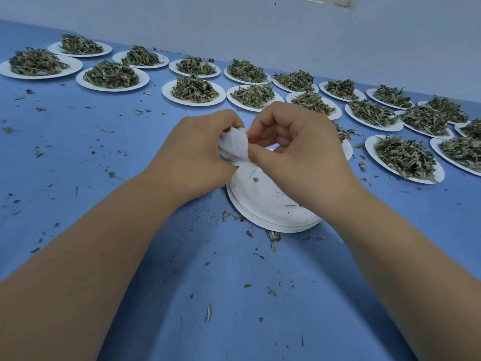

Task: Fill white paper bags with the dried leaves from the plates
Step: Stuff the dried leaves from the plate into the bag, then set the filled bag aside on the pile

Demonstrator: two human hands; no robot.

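A small white paper bag (235, 149) is held between both hands above a stack of emptied white paper plates (270, 204) at the table's middle. My left hand (192, 155) grips the bag's left side with curled fingers. My right hand (294, 144) pinches its right edge between thumb and fingers. The bag looks crumpled and its contents are hidden. Several white plates heaped with dried green leaves (194, 89) stand in rows behind and to the right of my hands, one close by (406, 158).
The blue table (78, 157) is strewn with loose leaf bits, thickest around the plate stack. A pale wall (286, 29) runs along the table's far edge. More heaped plates reach to the far left (39, 65).
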